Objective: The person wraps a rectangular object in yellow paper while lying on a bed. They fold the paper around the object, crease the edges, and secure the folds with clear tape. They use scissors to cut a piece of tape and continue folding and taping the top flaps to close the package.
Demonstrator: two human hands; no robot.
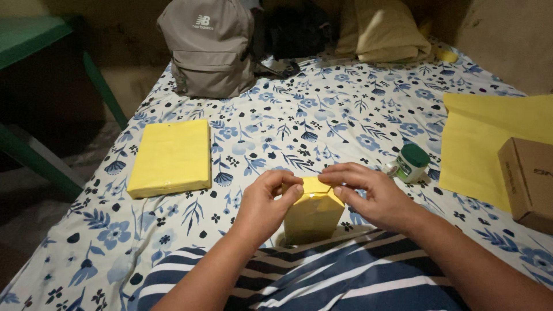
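fingers of both hands meet on top of a small box wrapped in yellow paper [313,216], which stands upright on the flowered bedsheet [322,121] just in front of our striped lap. our left hand [266,203] curls narrow, thumb and fingertips pinching the near corner of the top flap, and our right hand [368,193] presses its fingertips onto the same fold from the other side, seemingly so the paper stays flat and creased. just beyond the right fingers sits a small green-capped jar [410,163], close enough to reach. further right lie a spare yellow paper sheet [484,138] and a brown cardboard box [529,181] resting partly on it. well left of the left fingers lies a flat parcel already wrapped in yellow [171,156], set aside. a grey backpack [208,49] stands far beyond both hands.
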